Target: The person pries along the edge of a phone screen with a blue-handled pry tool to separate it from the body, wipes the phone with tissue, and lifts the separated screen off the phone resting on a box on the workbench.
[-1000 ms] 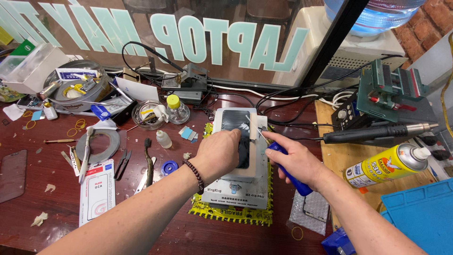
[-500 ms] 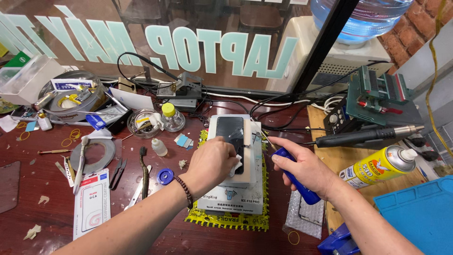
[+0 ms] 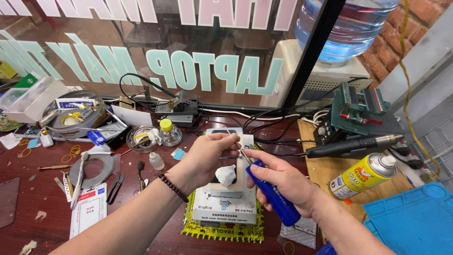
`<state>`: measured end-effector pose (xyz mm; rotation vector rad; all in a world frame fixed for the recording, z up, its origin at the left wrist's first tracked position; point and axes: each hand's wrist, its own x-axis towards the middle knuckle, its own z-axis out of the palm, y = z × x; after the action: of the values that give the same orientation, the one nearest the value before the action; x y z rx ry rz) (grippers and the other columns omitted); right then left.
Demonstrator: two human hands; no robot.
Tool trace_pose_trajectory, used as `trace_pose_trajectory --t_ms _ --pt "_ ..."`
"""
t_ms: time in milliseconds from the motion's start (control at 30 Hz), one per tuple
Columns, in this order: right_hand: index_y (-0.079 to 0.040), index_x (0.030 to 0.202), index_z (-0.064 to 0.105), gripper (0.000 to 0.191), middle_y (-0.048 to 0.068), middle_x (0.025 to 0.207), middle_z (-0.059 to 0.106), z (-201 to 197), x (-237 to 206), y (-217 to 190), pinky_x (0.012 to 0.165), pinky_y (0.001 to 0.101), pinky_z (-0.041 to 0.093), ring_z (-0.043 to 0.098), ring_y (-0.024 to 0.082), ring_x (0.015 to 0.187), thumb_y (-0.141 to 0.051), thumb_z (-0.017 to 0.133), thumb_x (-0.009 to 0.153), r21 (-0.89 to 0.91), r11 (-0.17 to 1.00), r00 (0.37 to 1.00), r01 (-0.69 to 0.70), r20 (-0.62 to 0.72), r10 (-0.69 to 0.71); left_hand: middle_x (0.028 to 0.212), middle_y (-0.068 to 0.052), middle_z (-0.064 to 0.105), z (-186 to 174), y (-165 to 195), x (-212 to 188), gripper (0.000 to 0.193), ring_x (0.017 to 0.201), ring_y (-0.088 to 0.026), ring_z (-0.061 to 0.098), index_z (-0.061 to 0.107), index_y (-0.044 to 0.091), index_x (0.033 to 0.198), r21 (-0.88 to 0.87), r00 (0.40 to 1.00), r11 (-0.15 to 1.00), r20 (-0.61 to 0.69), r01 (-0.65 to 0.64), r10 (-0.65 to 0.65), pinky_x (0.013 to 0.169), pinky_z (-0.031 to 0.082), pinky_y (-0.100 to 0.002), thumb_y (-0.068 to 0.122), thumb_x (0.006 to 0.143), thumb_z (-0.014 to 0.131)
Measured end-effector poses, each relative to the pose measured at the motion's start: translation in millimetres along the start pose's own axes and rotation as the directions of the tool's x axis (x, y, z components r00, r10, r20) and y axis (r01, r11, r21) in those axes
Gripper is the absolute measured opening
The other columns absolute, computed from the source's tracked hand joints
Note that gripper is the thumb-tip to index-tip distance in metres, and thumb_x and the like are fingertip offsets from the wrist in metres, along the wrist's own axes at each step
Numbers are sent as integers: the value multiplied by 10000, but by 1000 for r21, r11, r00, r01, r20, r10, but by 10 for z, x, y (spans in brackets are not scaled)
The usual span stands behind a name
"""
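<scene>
— Both hands have lifted off the phone since half a second ago?

— Yes. My right hand (image 3: 283, 182) clenches the blue-handled tool (image 3: 271, 192), tip raised; my left hand (image 3: 207, 158) pinches at that tip, as if cleaning it. A white wad (image 3: 226, 174) lies on the phone on the white heating station (image 3: 226, 208).

— Packaging?

— Yellow striped tape under the station, yellow spray can (image 3: 363, 175) right, white card (image 3: 88, 215) left.

An electronics repair shop: lettered shopfront window (image 3: 198, 52), cluttered bench (image 3: 28, 208) with cables (image 3: 278, 120), vise (image 3: 361, 106), spray can (image 3: 363, 175)
</scene>
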<state>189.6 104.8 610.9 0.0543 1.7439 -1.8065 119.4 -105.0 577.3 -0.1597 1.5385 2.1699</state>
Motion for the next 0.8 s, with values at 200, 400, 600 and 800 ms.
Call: trace_pose_trajectory --t_ms 200,400,600,800 --pt "-292 1558 413 642 51 883 651 477 -36 -171 471 270 516 612 108 583 -363 575 941 -49 994 992 -98 -89 93 921 -79 646 -183 -186 106 121 902 -236 668 601 28 1015 -385 991 916 -26 110 -130 883 573 -425 142 1000 563" --pt "-362 1535 422 578 61 829 591 963 128 -544 463 277 490 573 120 564 -397 522 966 -129 984 967 -123 -239 89 985 -159 632 -319 -2 598 152 948 -299 645 528 17 1017 -649 984 752 -25 117 -175 949 556 -444 151 1060 472" --pt "-351 1515 457 537 51 835 579 1040 192 -832 464 286 493 554 120 573 -359 509 981 42 996 964 -73 -253 81 1011 -136 642 -365 279 672 233 935 -252 633 553 43 1004 -653 986 742 155 150 -63 931 539 -382 255 1071 484" --pt "-352 1510 456 528 45 838 580 1168 251 -783 464 287 498 542 121 578 -358 499 984 202 978 966 -58 -236 106 1033 -156 640 -424 357 403 206 939 -267 663 575 -11 1044 -644 964 717 191 266 -186 979 544 -395 132 1055 428"
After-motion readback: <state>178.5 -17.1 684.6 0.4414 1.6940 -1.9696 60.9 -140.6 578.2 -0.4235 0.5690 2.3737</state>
